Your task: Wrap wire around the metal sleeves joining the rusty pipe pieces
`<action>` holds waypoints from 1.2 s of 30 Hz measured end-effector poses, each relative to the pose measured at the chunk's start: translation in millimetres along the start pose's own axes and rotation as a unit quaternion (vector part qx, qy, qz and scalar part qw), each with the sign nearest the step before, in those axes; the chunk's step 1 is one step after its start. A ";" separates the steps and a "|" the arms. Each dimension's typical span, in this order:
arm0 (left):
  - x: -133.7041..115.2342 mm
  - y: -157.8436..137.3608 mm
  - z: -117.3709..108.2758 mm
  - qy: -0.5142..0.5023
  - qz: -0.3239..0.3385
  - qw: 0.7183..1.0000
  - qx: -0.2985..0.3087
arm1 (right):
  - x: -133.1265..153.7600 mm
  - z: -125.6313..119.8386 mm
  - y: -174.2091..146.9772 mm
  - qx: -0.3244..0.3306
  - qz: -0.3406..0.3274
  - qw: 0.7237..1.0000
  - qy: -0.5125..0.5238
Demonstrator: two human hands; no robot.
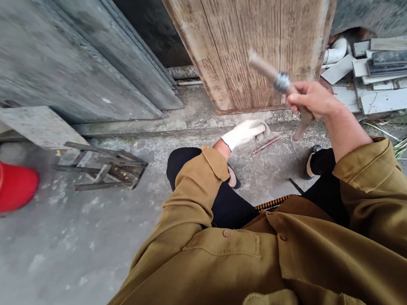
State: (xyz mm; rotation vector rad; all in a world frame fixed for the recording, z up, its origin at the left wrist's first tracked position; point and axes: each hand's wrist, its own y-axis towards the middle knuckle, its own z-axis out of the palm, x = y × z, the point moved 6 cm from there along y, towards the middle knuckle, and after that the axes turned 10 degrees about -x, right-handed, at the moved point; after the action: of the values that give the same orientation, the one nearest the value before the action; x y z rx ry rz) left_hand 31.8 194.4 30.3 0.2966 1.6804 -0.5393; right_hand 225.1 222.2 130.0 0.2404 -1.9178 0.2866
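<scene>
My right hand (313,101) is bare and wrapped round a wooden-handled tool (269,69), raised in front of the wooden door panel. A band of grey wire or metal circles the tool beside my fingers. Its brown lower end, blurred, sticks out below the hand. My left hand (245,133) wears a white glove with grey fingertips and is low by the panel's bottom edge. Its fingers are curled; what they hold, if anything, is hidden. Close to those fingertips, a thin red stick (266,146) lies on the concrete.
The weathered wooden panel (256,39) stands upright ahead on a low concrete ledge. Grey boards (90,42) lean at left. A small wooden stool (111,168) lies left of my knee, with a red bucket (15,187) farther out. Stacked boards (405,74) and a white pipe (336,52) are at right.
</scene>
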 end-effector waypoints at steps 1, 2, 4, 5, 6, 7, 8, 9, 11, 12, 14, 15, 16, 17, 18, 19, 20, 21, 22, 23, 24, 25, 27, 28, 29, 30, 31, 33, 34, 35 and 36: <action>-2.5 -3.2 5.1 0.002 -0.007 1.000 0.023 | -1.9 -6.0 2.9 -0.057 0.000 0.998 0.032; -5.6 -6.9 9.8 0.004 -0.013 0.999 0.045 | -6.0 -10.5 5.8 -0.102 0.010 0.993 0.049; -13.6 -14.6 17.1 0.006 -0.020 0.996 0.085 | -18.9 -14.3 11.2 -0.151 0.054 0.987 0.011; -18.1 -17.8 18.9 0.006 -0.018 0.995 0.100 | -25.6 -14.6 13.5 -0.153 0.078 0.984 -0.052; -22.4 -20.1 19.2 0.006 -0.013 0.994 0.108 | -31.8 -14.0 15.4 -0.141 0.097 0.976 -0.135; -26.0 -21.4 17.7 0.006 -0.006 0.994 0.108 | -37.0 -12.5 16.9 -0.116 0.106 0.962 -0.223; -28.5 -21.4 14.7 0.008 0.001 0.995 0.100 | -42.2 -9.3 17.5 -0.076 0.109 0.943 -0.304; -29.7 -20.4 10.0 0.010 0.008 0.997 0.082 | -48.0 -4.1 16.8 -0.020 0.113 0.924 -0.365; -28.9 -16.3 -2.3 0.014 0.023 0.999 0.025 | -61.5 10.5 9.2 0.121 0.142 0.894 -0.408; -27.2 -14.1 -8.3 0.015 0.028 0.999 -0.004 | -67.0 19.5 2.3 0.200 0.160 0.882 -0.396; -23.1 -9.9 -17.2 0.011 0.040 0.998 -0.047 | -69.2 36.0 -12.5 0.332 0.175 0.862 -0.341; -21.1 -8.0 -19.9 0.007 0.045 0.997 -0.059 | -66.1 42.2 -18.3 0.379 0.167 0.856 -0.311; -19.0 -5.9 -21.7 0.005 0.048 0.997 -0.067 | -60.9 46.9 -22.9 0.415 0.151 0.852 -0.281; -16.8 -3.7 -23.1 0.007 0.048 0.996 -0.074 | -54.2 49.6 -26.0 0.440 0.131 0.853 -0.250; -14.2 -1.4 -24.5 0.011 0.044 0.996 -0.083 | -46.6 50.3 -27.4 0.450 0.109 0.859 -0.217; -10.9 1.0 -26.2 0.017 0.032 0.995 -0.097 | -38.7 48.8 -26.9 0.444 0.088 0.873 -0.183; -7.3 3.1 -28.3 0.024 0.017 0.993 -0.114 | -30.8 45.3 -24.4 0.419 0.066 0.894 -0.146; -3.9 4.6 -29.8 0.029 0.002 0.991 -0.129 | -23.3 40.0 -20.1 0.374 0.045 0.920 -0.108; -1.4 5.3 -30.2 0.031 -0.010 0.990 -0.138 | -16.6 33.2 -15.0 0.315 0.025 0.946 -0.068; 0.0 5.3 -29.0 0.031 -0.015 0.990 -0.138 | -11.1 25.8 -10.2 0.249 0.006 0.968 -0.028; -0.1 4.6 -25.7 0.030 -0.014 0.991 -0.126 | -7.3 19.0 -6.1 0.185 -0.011 0.983 0.010; -1.4 3.0 -20.2 0.030 -0.010 0.994 -0.102 | -5.6 13.5 -2.7 0.126 -0.022 0.991 0.039; -6.1 -2.5 -5.1 0.034 -0.004 0.999 -0.033 | -8.8 6.5 3.9 0.027 -0.026 0.998 0.047; -8.9 -5.9 2.5 0.037 -0.004 0.999 0.002 | -13.3 4.7 7.5 -0.013 -0.016 1.000 0.019; -11.6 -9.2 9.4 0.040 -0.005 0.999 0.034 | -19.1 3.5 11.2 -0.045 -0.002 0.999 -0.030; -14.3 -11.9 14.6 0.043 -0.004 0.997 0.057 | -25.5 2.9 14.7 -0.066 0.015 0.993 -0.099; -16.5 -13.6 17.7 0.047 0.000 0.996 0.071 | -32.0 3.1 17.8 -0.071 0.033 0.980 -0.183; -18.5 -14.2 17.9 0.060 0.011 0.995 0.072 | -46.4 9.2 20.7 -0.009 0.066 0.936 -0.345; -17.9 -13.5 16.0 0.069 0.017 0.995 0.068 | -55.2 15.2 19.1 0.059 0.087 0.910 -0.400; -16.4 -12.4 13.4 0.078 0.021 0.995 0.062 | -64.1 22.4 14.5 0.141 0.109 0.886 -0.429; -14.3 -11.2 10.1 0.086 0.025 0.995 0.054 | -71.7 30.1 7.3 0.228 0.130 0.864 -0.431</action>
State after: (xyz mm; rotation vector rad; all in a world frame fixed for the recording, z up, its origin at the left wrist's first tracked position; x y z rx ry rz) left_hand 37.7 181.3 45.3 0.4737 1.8079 -0.5830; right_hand 221.6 221.9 52.0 0.4814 -2.7561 0.9457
